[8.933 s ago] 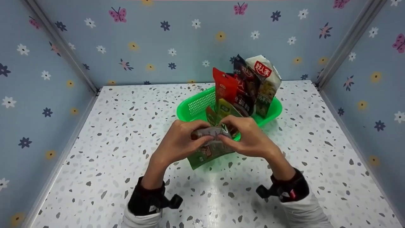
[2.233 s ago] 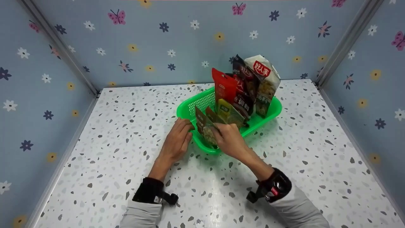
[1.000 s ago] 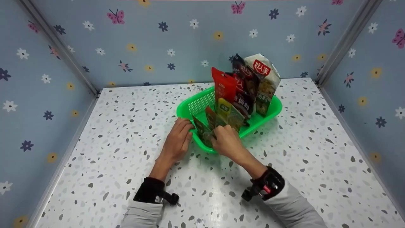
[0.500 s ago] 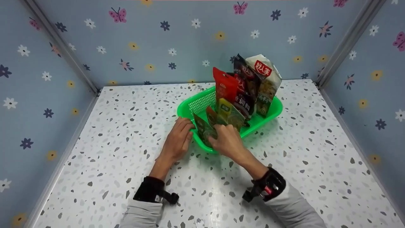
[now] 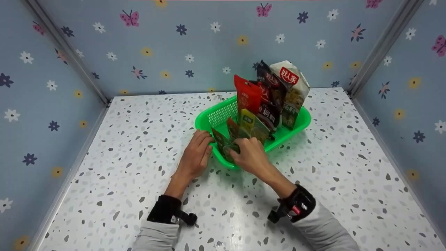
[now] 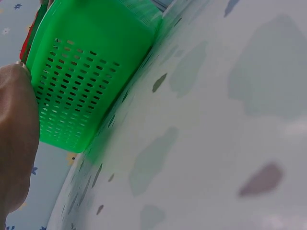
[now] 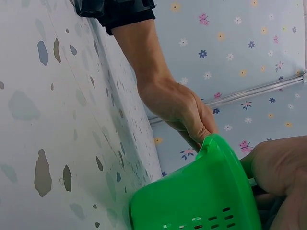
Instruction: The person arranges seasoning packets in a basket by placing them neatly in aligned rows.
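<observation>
A green plastic basket [image 5: 205,120] holds several upright seasoning packets. At its near left end my left hand [image 5: 195,153] grips the rim, fingers hooked over the edge; the right wrist view shows this left hand [image 7: 170,98] on the basket [image 7: 187,194] from the side. My right hand [image 5: 251,155] reaches over the near rim and pinches a dark green packet [image 5: 221,143], which leans inside the left end. Its fingertips are partly hidden behind the packet. Just behind stand a narrow orange-brown packet [image 5: 232,128] and a yellow-green packet [image 5: 247,119].
Taller packets fill the basket's right part: a red one [image 5: 247,96], a dark one [image 5: 270,113] and a white-topped one [image 5: 292,87]. The basket sits on a white speckled table [image 5: 139,139], near the flowered back wall [image 5: 167,45].
Earlier both hands held a green packet in front of the basket; my left hand has since moved to the rim. Held by my right hand, the packet has sunk lower inside the basket.
</observation>
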Demonstrator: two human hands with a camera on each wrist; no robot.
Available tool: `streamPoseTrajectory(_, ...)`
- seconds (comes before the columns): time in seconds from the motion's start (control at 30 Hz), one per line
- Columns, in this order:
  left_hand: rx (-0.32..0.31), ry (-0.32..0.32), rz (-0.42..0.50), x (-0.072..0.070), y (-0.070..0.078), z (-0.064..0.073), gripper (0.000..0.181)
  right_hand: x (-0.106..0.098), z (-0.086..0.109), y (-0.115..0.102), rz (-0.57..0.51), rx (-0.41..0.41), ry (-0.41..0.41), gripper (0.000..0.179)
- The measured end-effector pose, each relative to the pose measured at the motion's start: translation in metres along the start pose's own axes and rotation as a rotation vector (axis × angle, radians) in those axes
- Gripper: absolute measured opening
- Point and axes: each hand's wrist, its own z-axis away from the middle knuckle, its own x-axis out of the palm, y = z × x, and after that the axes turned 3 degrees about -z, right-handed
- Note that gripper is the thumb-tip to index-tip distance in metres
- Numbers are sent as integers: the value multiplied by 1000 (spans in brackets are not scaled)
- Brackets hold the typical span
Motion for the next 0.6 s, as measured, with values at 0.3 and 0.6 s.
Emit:
streamPoseTrajectory(0.3, -29, -18, -13, -2, 2, 0, 21, -1, 1, 1, 17, 10, -48, 39)
streamPoseTrajectory(0.6, 2, -2, -9, -1, 1, -1, 18, -1, 1, 1, 39, 45, -90, 51)
